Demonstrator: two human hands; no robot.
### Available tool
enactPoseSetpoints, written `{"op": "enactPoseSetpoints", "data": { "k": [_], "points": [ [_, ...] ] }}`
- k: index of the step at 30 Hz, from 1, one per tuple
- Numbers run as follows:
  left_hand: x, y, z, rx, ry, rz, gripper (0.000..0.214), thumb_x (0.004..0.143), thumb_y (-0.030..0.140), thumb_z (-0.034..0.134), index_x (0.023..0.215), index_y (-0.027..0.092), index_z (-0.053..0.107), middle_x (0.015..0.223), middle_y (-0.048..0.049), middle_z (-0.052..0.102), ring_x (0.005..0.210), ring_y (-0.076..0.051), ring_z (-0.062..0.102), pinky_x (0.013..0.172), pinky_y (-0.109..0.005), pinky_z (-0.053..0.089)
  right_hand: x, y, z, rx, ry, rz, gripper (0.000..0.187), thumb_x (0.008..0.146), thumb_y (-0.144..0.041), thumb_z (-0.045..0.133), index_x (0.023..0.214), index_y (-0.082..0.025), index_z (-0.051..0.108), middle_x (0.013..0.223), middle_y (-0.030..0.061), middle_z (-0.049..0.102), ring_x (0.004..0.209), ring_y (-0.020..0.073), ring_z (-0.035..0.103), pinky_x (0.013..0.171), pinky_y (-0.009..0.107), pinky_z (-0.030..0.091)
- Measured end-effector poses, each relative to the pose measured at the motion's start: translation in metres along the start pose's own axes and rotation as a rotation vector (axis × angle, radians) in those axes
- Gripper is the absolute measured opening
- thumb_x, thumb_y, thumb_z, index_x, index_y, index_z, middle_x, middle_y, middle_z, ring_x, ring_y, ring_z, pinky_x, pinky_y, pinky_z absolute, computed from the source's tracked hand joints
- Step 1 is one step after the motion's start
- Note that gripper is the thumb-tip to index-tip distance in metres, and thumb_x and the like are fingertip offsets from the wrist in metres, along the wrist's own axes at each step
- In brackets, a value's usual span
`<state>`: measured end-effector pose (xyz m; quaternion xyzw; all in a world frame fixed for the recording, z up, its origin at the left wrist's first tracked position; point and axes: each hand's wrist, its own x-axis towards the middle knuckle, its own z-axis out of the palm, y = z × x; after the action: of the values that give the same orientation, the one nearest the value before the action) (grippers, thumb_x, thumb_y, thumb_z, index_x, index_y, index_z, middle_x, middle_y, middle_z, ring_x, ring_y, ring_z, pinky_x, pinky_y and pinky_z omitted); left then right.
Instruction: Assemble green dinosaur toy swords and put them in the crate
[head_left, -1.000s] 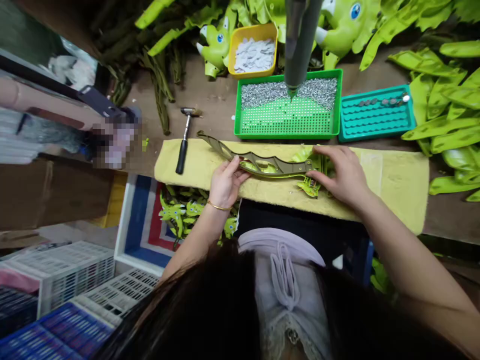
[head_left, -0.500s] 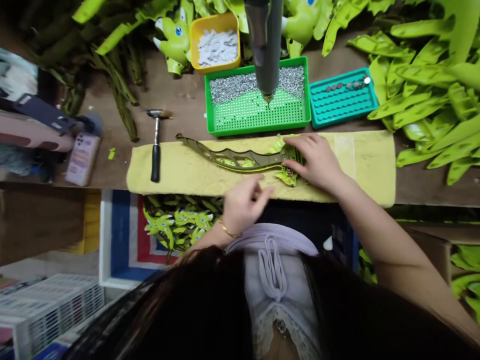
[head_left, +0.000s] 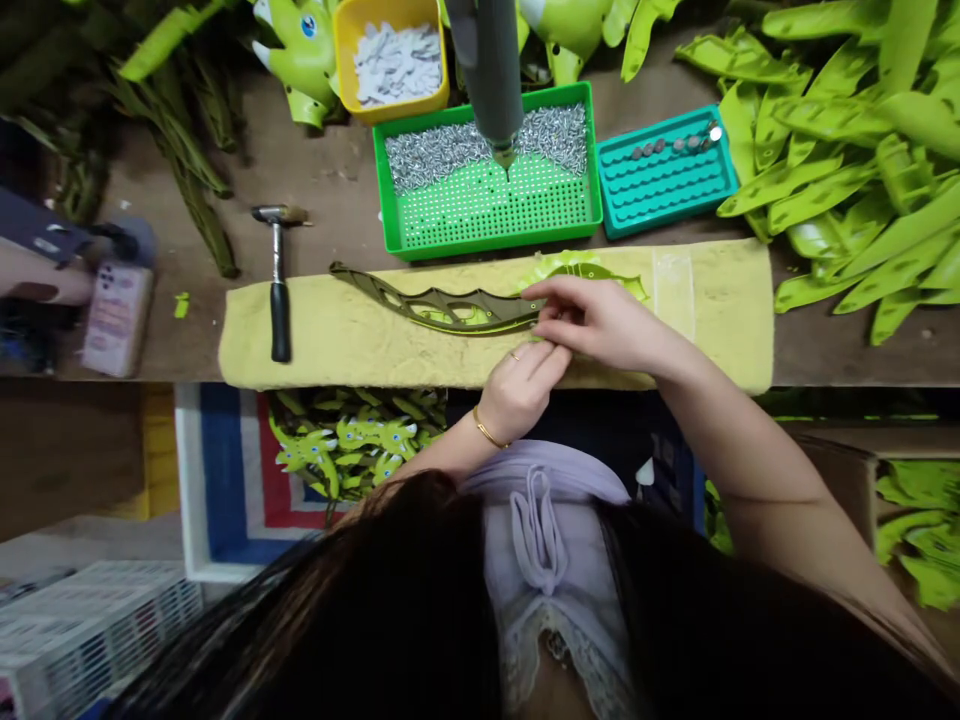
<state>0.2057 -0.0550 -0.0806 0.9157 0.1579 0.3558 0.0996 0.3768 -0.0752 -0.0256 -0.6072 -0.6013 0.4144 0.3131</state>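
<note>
Right hand (head_left: 604,325), fingers (head_left: 559,297) together on end of olive plastic blade (head_left: 442,312); blade lies lengthwise on yellow towel (head_left: 360,345) atop table (head_left: 187,345). Left hand (head_left: 521,390), fingers curled together just below blade, hold unclear. Hammer (head_left: 279,290) on towel, well left.

Right hand (head_left: 600,322) fingertips on olive-green curved plastic blade (head_left: 442,312) lying on yellow towel (head_left: 375,340), left hand (head_left: 521,388) just below it, claw hammer (head_left: 279,300) on towel, green tray (head_left: 450,250) of silver tacks beyond.
</note>
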Motion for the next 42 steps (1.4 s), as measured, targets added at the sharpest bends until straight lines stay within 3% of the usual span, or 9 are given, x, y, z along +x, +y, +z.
{"op": "enactPoseSetpoints", "data": {
  "k": [4,8,13,17,19,22,25,28,42],
  "points": [
    [0.001,-0.01,-0.002,-0.184,-0.004,-0.082,0.022,0.092,0.006,0.05,0.106,0.014,0.064,0.103,-0.0111,0.073,0.099,-0.017,0.068,0.089,-0.03,0.056,-0.008,0.013,-0.008,0.098,0.093,0.015,0.023,0.084,-0.025,0.057,0.103,-0.018,0.069,0.098,0.0043,0.072,0.082,0.0159,0.063,0.073,0.031,0.048],
    [0.01,-0.02,-0.008,-0.335,-0.049,-0.302,0.017,0.093,0.01,0.052,0.1,0.016,0.066,0.099,-0.008,0.073,0.098,-0.016,0.068,0.089,-0.03,0.056,-0.02,0.02,-0.008,-0.036,0.28,0.003,0.016,0.086,-0.025,0.055,0.094,-0.018,0.067,0.088,0.0044,0.069,0.079,0.0166,0.061,0.069,0.031,0.046],
    [0.023,-0.03,-0.009,-0.609,-0.116,-0.582,0.017,0.09,0.015,0.059,0.106,0.018,0.061,0.097,-0.0028,0.073,0.087,-0.013,0.071,0.075,-0.024,0.058,-0.024,0.026,0.007,-0.266,0.287,-0.24,0.011,0.085,-0.031,0.06,0.089,-0.021,0.062,0.103,0.007,0.068,0.101,0.0229,0.058,0.09,0.04,0.043],
    [0.027,-0.034,-0.003,-0.755,-0.125,-0.693,0.022,0.086,0.015,0.061,0.107,0.019,0.055,0.099,-0.0029,0.071,0.083,-0.012,0.07,0.068,-0.021,0.056,-0.02,0.035,0.023,-0.411,0.35,-0.181,0.022,0.086,-0.039,0.063,0.098,-0.021,0.063,0.094,0.0052,0.069,0.094,0.023,0.058,0.088,0.042,0.039],
    [0.027,-0.035,-0.003,-0.675,-0.139,-0.685,0.013,0.088,0.019,0.061,0.101,0.018,0.058,0.095,-0.0024,0.071,0.078,-0.012,0.068,0.069,-0.023,0.056,-0.019,0.04,0.03,-0.48,0.403,-0.156,0.018,0.091,-0.037,0.056,0.098,-0.022,0.065,0.089,0.004,0.069,0.089,0.0215,0.057,0.087,0.041,0.037],
    [0.024,-0.038,-0.006,-0.417,-0.176,-0.519,0.012,0.092,0.026,0.056,0.094,0.018,0.064,0.091,-0.004,0.072,0.086,-0.016,0.067,0.081,-0.032,0.055,-0.021,0.044,0.035,-0.527,0.42,-0.171,0.02,0.095,-0.035,0.05,0.098,-0.025,0.068,0.09,0.003,0.07,0.09,0.0207,0.057,0.085,0.04,0.037],
    [0.018,-0.044,-0.006,-0.211,-0.207,-0.33,0.018,0.092,0.033,0.056,0.1,0.021,0.068,0.115,-0.0086,0.069,0.116,-0.025,0.059,0.104,-0.047,0.043,-0.026,0.043,0.036,-0.573,0.425,-0.154,0.021,0.094,-0.036,0.05,0.097,-0.027,0.07,0.095,0.0042,0.068,0.093,0.0214,0.055,0.083,0.04,0.036],
    [0.009,-0.05,-0.004,-0.165,-0.246,-0.25,0.024,0.092,0.037,0.056,0.11,0.024,0.066,0.131,-0.0078,0.062,0.13,-0.027,0.051,0.114,-0.053,0.028,-0.03,0.037,0.038,-0.647,0.421,-0.105,0.024,0.095,-0.036,0.048,0.095,-0.026,0.07,0.097,0.0061,0.066,0.093,0.0223,0.054,0.082,0.041,0.036],
    [-0.004,-0.049,-0.005,-0.139,-0.228,-0.276,0.027,0.094,0.04,0.053,0.112,0.024,0.065,0.135,-0.0084,0.062,0.132,-0.027,0.052,0.114,-0.052,0.03,-0.027,0.025,0.033,-0.696,0.301,-0.058,0.025,0.095,-0.032,0.043,0.094,-0.023,0.067,0.098,0.0097,0.062,0.093,0.0248,0.052,0.08,0.042,0.04]
  ]
}}
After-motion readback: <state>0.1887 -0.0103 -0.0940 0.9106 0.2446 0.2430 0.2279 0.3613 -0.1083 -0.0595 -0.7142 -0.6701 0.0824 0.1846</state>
